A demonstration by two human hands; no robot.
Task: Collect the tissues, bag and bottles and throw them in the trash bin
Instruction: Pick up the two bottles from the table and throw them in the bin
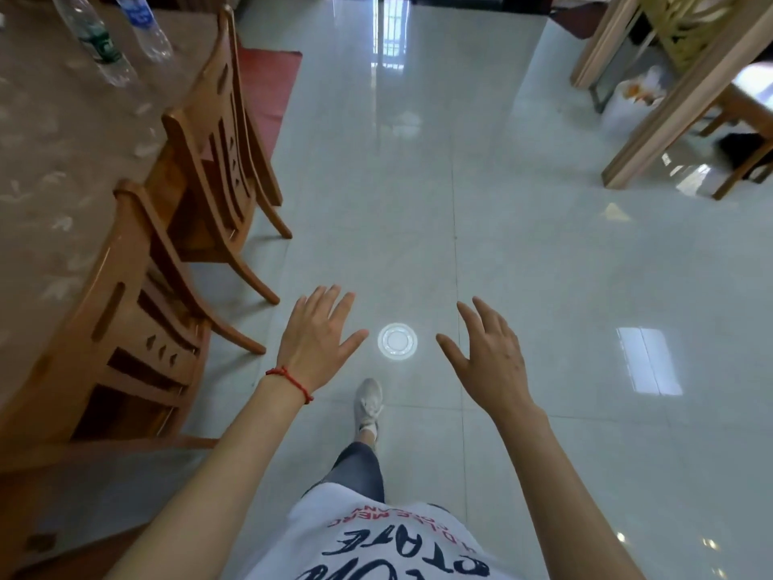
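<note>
- Your left hand and right hand are spread wide, holding nothing.
- Two bottles stand on the table, far left.
- Two wooden chairs block the table's side.
- A white bag sits far right.
</note>
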